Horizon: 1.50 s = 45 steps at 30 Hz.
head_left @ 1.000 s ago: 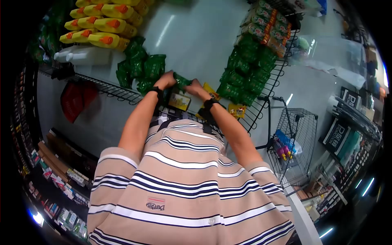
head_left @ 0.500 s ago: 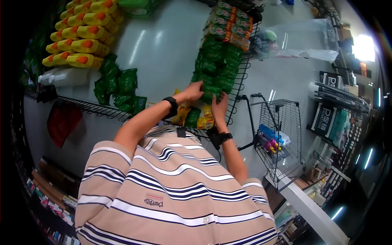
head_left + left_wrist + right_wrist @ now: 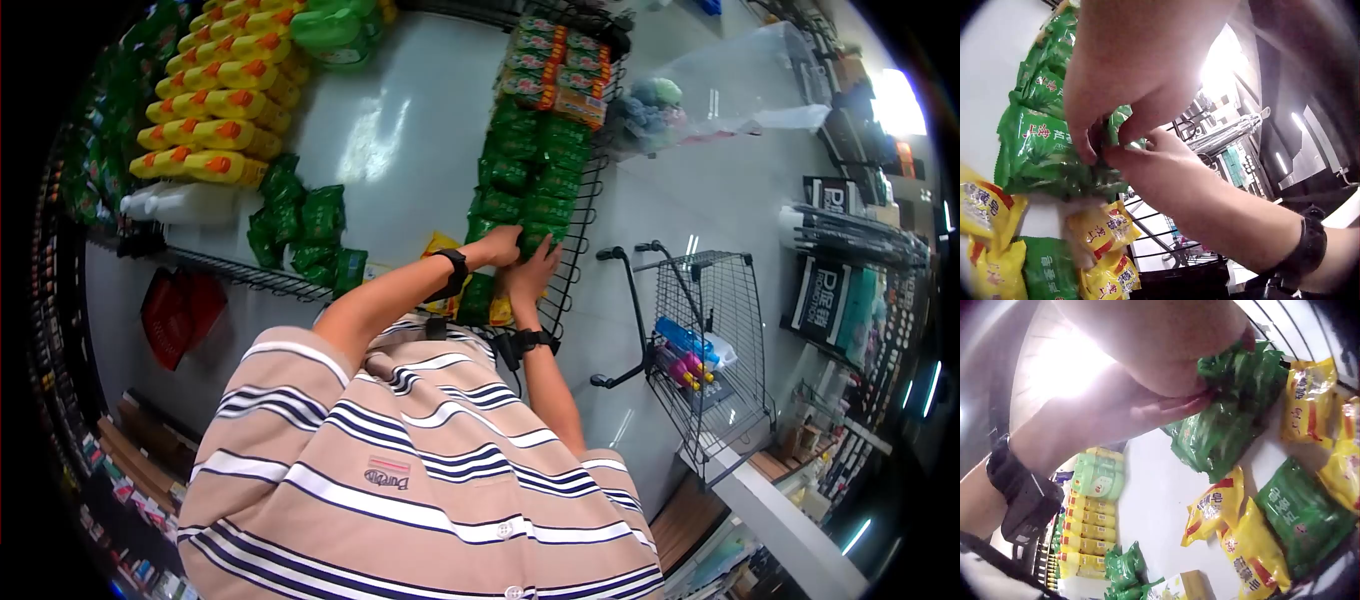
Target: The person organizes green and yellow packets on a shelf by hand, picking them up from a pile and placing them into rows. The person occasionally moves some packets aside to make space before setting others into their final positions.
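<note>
Green soap packets stand in two stacked rows along the right side of the wire-edged shelf. At the front end of these rows, both hands come together on one green soap packet. The left hand reaches across from the left, thumb and finger pinching its edge. From the near side, the right hand grips the same packet; its fingertips are mostly hidden in the right wrist view. Just below the hands lie yellow soap packets and a single green soap packet.
Yellow bottles with orange caps fill the shelf's left side, beside white bottles and a loose pile of green packets. Boxed goods stand behind the rows. A wire cart is at the right.
Both hands have moved from the left pile to the right rows with a green soap packet. Over the last half second they have stayed there, drawing slightly nearer the body.
</note>
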Available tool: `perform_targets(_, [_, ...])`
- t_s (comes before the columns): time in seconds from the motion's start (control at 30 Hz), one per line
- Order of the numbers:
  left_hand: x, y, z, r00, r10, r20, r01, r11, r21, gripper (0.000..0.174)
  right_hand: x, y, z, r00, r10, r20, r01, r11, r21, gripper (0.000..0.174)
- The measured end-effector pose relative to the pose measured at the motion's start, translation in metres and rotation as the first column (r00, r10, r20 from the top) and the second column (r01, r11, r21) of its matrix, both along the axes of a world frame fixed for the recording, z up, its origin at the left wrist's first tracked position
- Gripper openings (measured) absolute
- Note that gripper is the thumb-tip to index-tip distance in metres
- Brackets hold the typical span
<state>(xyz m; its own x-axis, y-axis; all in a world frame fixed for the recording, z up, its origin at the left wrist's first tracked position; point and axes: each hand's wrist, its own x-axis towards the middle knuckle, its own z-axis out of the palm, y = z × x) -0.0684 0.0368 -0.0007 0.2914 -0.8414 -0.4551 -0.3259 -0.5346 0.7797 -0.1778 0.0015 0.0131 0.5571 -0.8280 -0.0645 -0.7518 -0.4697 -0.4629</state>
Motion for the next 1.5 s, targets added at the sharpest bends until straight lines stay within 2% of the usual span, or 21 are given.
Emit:
perform_targets(0.1, [0.017, 0.035, 0.009, 0.99, 0.059, 0.13, -0.027, 0.971, -0.237, 0.042, -0.003, 0.004, -0.003, 0.999, 0.029, 0.028, -0.027, 0.997, -0.073, 0.066])
perform_targets(0.13, [0.035, 0.052, 0.016, 0.998, 0.046, 0.04, -0.035, 0.97, -0.242, 0.042, 0.001, 0.006, 0.006, 0.999, 0.036, 0.019, -0.033, 0.989, -0.141, 0.064])
perform_targets(0.17, [0.054, 0.071, 0.024, 0.996, 0.064, -0.066, -0.065, 0.998, -0.021, 0.037, 0.007, 0.01, 0.015, 0.999, 0.037, 0.012, -0.034, 0.977, -0.212, 0.062])
perform_targets(0.2, [0.072, 0.098, -0.037, 0.994, 0.11, 0.019, -0.108, 0.988, -0.115, 0.034, 0.016, 0.018, 0.03, 0.99, 0.076, 0.116, -0.048, 0.972, -0.23, 0.05])
perform_targets(0.23, [0.092, 0.125, -0.036, 0.988, 0.109, 0.109, -0.112, 0.993, 0.024, 0.035, 0.023, 0.022, 0.029, 0.989, 0.084, 0.119, -0.055, 0.972, -0.229, 0.05])
perform_targets(0.3, [0.13, 0.184, -0.052, 0.957, 0.018, 0.289, -0.113, 0.942, 0.315, 0.033, 0.044, 0.028, 0.023, 0.902, 0.333, 0.275, -0.344, 0.939, -0.006, 0.036])
perform_targets(0.4, [0.16, 0.267, -0.111, 0.979, 0.004, 0.203, -0.111, 0.847, 0.519, 0.034, 0.082, 0.055, -0.012, 0.745, 0.594, 0.303, -0.664, 0.704, 0.25, 0.032])
perform_targets(0.5, [0.139, 0.275, -0.065, 0.954, 0.15, 0.26, -0.255, 0.861, 0.44, 0.026, 0.118, 0.093, -0.046, 0.603, 0.756, 0.256, -0.748, 0.425, 0.51, 0.035])
perform_targets(0.57, [0.135, 0.273, -0.049, 0.964, -0.084, 0.253, -0.039, 0.894, 0.445, 0.027, 0.133, 0.116, -0.064, 0.522, 0.819, 0.239, -0.779, 0.344, 0.524, 0.036])
perform_targets(0.63, [0.129, 0.273, -0.058, 0.937, -0.269, 0.221, 0.122, 0.847, 0.517, 0.033, 0.148, 0.133, -0.068, 0.252, 0.968, 0.009, -0.732, 0.184, 0.656, 0.04])
perform_targets(0.77, [0.124, 0.266, -0.048, 0.916, -0.319, 0.243, 0.076, 0.733, 0.676, 0.042, 0.147, 0.146, -0.071, 0.212, 0.977, -0.02, -0.752, 0.176, 0.635, 0.043])
perform_targets(0.9, [0.136, 0.25, -0.002, 0.89, -0.327, 0.317, 0.097, 0.817, 0.568, 0.041, 0.138, 0.131, -0.068, 0.447, 0.878, 0.172, -0.754, 0.267, 0.6, 0.046])
perform_targets(0.97, [0.139, 0.23, 0.032, 0.77, -0.133, 0.624, -0.006, 0.976, 0.217, 0.031, 0.139, 0.119, -0.088, 0.762, 0.572, 0.304, -0.588, 0.413, 0.695, 0.053])
perform_targets(1.0, [0.14, 0.219, 0.055, 0.771, -0.145, 0.62, 0.006, 0.975, 0.221, 0.031, 0.142, 0.112, -0.075, 0.919, 0.292, 0.264, -0.353, 0.315, 0.881, 0.051])
perform_targets(1.03, [0.139, 0.208, 0.078, 0.813, 0.011, 0.582, -0.002, 1.0, -0.016, 0.029, 0.145, 0.104, -0.051, 0.992, 0.01, 0.128, -0.128, 0.12, 0.985, 0.05])
perform_targets(1.07, [0.138, 0.199, 0.093, 0.849, 0.156, 0.505, -0.028, 0.967, -0.251, 0.028, 0.145, 0.094, -0.037, 0.992, 0.001, 0.127, -0.127, 0.117, 0.985, 0.05])
perform_targets(1.13, [0.13, 0.187, 0.105, 0.817, 0.188, 0.545, 0.043, 0.923, -0.382, 0.03, 0.146, 0.072, -0.01, 0.883, -0.237, 0.405, -0.463, -0.295, 0.836, 0.039])
perform_targets(1.17, [0.128, 0.182, 0.107, 0.784, 0.239, 0.573, 0.109, 0.855, -0.506, 0.032, 0.146, 0.064, 0.009, 0.878, -0.244, 0.411, -0.47, -0.288, 0.834, 0.039])
perform_targets(1.23, [0.123, 0.175, 0.107, 0.799, 0.25, 0.547, 0.108, 0.835, -0.54, 0.049, 0.141, 0.052, 0.038, 0.858, -0.269, 0.438, -0.449, 0.022, 0.893, 0.033])
perform_targets(1.33, [0.113, 0.166, 0.102, 0.871, 0.4, 0.286, -0.221, 0.838, -0.499, 0.077, 0.135, 0.033, 0.035, 0.808, -0.299, 0.508, -0.504, 0.096, 0.858, 0.032])
perform_targets(1.5, [0.119, 0.141, 0.071, 0.86, 0.484, -0.161, -0.509, 0.796, -0.328, 0.054, 0.13, 0.01, 0.033, 0.808, -0.277, 0.52, -0.489, 0.179, 0.854, 0.036])
